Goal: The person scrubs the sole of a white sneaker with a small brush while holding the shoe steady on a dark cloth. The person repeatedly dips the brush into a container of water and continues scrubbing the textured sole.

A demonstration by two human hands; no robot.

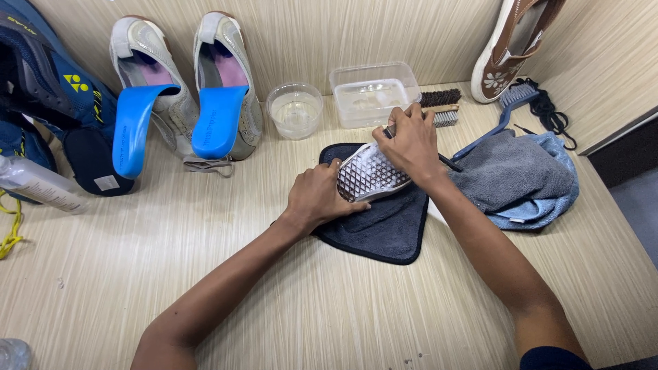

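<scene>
Far left on the table (pixel 343 315): dark blue shoes (pixel 48 89), then a grey pair (pixel 185 82) with blue insoles (pixel 175 116) propped out. Centre: left hand (pixel 319 195), grip pressed around the heel end, steadies a shoe (pixel 370 175) lying sole-up on a dark cloth (pixel 384 229); right hand (pixel 410 140), grip pinching a thin dark-handled brush (pixel 449 162), rests on the sole. Behind: clear cup (pixel 295 109), plastic box (pixel 373 92); right: grey towels (pixel 514 178).
</scene>
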